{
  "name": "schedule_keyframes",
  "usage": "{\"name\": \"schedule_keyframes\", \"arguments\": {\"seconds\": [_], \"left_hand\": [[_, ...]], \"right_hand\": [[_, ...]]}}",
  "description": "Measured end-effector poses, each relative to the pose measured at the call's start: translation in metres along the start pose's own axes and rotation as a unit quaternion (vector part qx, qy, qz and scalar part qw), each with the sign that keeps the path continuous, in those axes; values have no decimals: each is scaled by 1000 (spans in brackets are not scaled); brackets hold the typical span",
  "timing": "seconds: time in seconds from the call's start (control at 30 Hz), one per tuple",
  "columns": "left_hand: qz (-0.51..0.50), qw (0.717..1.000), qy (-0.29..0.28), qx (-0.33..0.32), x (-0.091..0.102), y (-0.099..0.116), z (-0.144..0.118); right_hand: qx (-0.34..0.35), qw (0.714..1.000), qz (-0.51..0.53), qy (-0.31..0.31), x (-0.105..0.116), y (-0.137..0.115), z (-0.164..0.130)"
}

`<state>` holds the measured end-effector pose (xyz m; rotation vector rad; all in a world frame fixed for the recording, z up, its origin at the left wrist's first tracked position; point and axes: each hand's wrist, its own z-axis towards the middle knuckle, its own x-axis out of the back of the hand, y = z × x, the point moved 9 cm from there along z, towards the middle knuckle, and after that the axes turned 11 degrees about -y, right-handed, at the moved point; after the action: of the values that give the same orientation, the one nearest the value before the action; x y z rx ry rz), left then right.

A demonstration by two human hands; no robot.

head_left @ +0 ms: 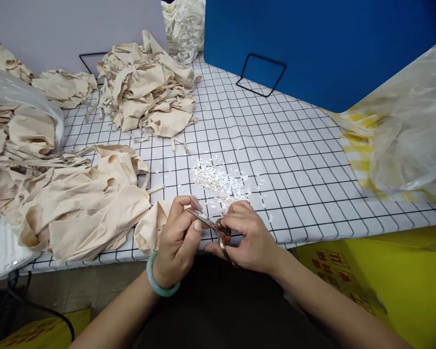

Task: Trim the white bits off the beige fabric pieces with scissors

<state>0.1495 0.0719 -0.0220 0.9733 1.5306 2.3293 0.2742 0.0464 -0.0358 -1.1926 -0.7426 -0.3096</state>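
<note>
The table (298,160), covered in a black-gridded white sheet, runs across the view, with a blue board (312,43) standing at its far edge as a screen. A clear bag (410,131) lies slumped on the right, well apart from the hands. Beige cloth is sorted by place: a big heap (76,203) lies on the left, within easy reach of the left hand, and a second pile (147,87) sits farther back, out of the way. Between them and the hands, a scatter of white snippets (221,182) lies just beyond the fingers, where cut bits would drop. The left hand (178,242), a green bangle (159,283) on its wrist, pinches a small beige piece at the table's near edge, holding it up to the blades. The right hand (249,237) is clenched around small scissors (212,225), blades pointing left toward that pinch, close to the body for control
</note>
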Motion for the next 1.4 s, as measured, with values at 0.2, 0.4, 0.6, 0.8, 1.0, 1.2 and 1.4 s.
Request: {"name": "schedule_keyframes", "arguments": {"seconds": [0.2,0.4,0.6,0.8,1.0,1.2,1.4], "left_hand": [[-3,999,-35,-34,-14,4,10],[-39,998,-43,-25,-25,-6,16],[-57,989,-128,-50,-35,21,12],[62,997,20,39,48,3,-12],[254,954,31,158,88,-43,-61],[282,948,42,143,99,-43,-38],[295,946,75,113,92,-23,-50]], "right_hand": [[-17,997,-51,51,6,8,-16],[-99,991,-10,89,12,34,-36],[-142,939,309,45,-12,43,-32],[-191,910,364,58,-39,46,-25],[-166,917,356,65,-35,44,-20],[-108,929,340,94,-17,20,-7],[-177,933,303,85,-32,33,-4]]}}
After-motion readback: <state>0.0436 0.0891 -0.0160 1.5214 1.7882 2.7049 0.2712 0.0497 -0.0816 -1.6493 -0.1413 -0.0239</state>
